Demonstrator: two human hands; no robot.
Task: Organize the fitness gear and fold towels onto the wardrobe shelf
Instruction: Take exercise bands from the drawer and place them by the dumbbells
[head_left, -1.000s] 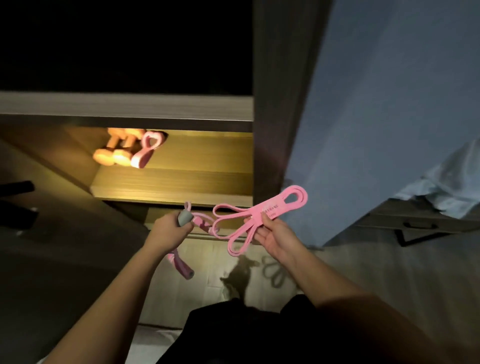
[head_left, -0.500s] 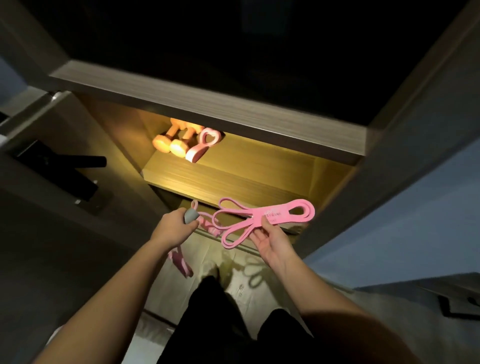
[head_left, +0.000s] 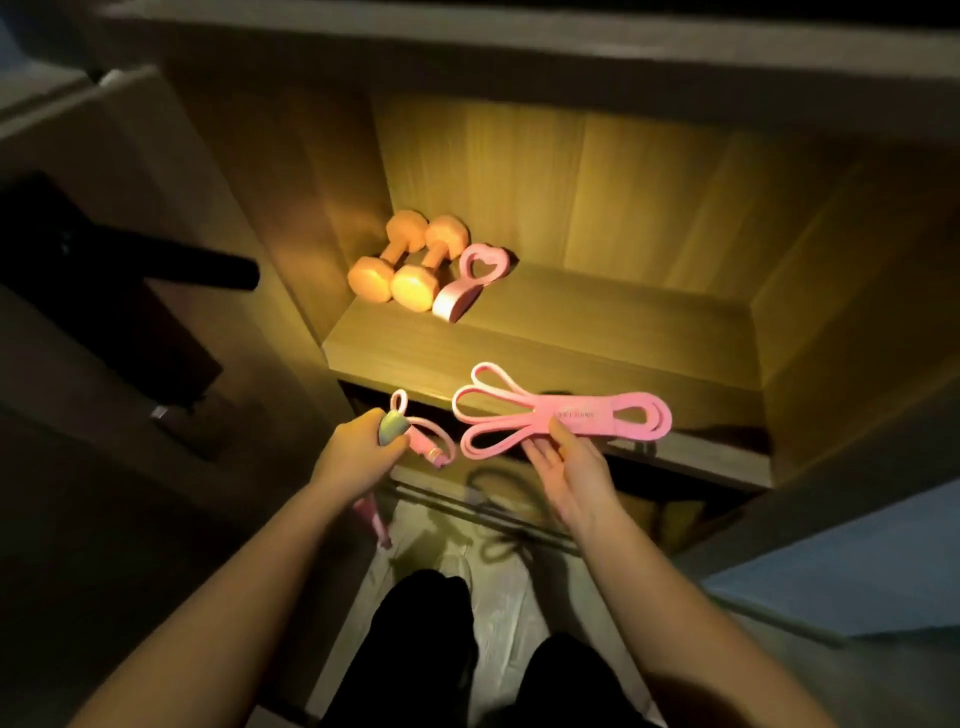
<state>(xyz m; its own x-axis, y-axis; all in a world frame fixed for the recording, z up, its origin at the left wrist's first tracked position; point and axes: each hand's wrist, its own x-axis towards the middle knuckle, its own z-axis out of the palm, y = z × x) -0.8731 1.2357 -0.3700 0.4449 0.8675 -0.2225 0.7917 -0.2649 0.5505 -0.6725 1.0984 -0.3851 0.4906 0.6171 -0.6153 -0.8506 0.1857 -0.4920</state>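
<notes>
A lit wooden wardrobe shelf (head_left: 597, 338) fills the middle of the head view. At its back left lie two orange dumbbells (head_left: 402, 260) side by side, with a pink heart-shaped grip trainer (head_left: 470, 280) touching them on the right. My right hand (head_left: 563, 465) holds a folded pink resistance band (head_left: 561, 418) flat, just in front of the shelf's front edge. My left hand (head_left: 358, 452) is closed around a grey-and-pink jump rope (head_left: 410, 441), whose pink cord loops out and whose second handle hangs below my wrist.
An open wardrobe door with a black bar handle (head_left: 171, 265) stands at the left. The wardrobe's right side panel (head_left: 857, 364) closes off the shelf. Below the shelf there is a dark gap and a pale floor (head_left: 498, 540). My dark-trousered legs (head_left: 467, 649) are at the bottom.
My view has swung left and closer, from the blue wall onto the shelf. Both hands have kept their hold and moved up towards the shelf's front edge.
</notes>
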